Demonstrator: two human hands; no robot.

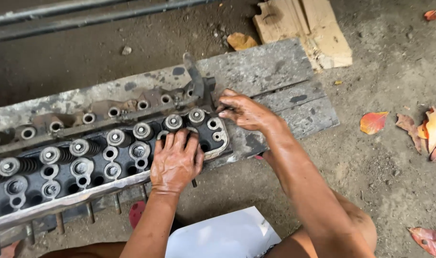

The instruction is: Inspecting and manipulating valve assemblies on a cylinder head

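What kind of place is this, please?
Probably an informal outdoor repair yard: an engine cylinder head lies on a wooden board on bare dirt ground, with fallen leaves and torn cardboard around.

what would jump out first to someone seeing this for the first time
The long, grimy engine cylinder head with its rows of valve springs, lying across weathered wooden planks on the dirt ground, fills the left and centre. Both oily hands are on its right end: the left hand pressed flat on top, the right hand fingering the end by a dark metal lever tool. Orange fallen leaves dot the ground at right.
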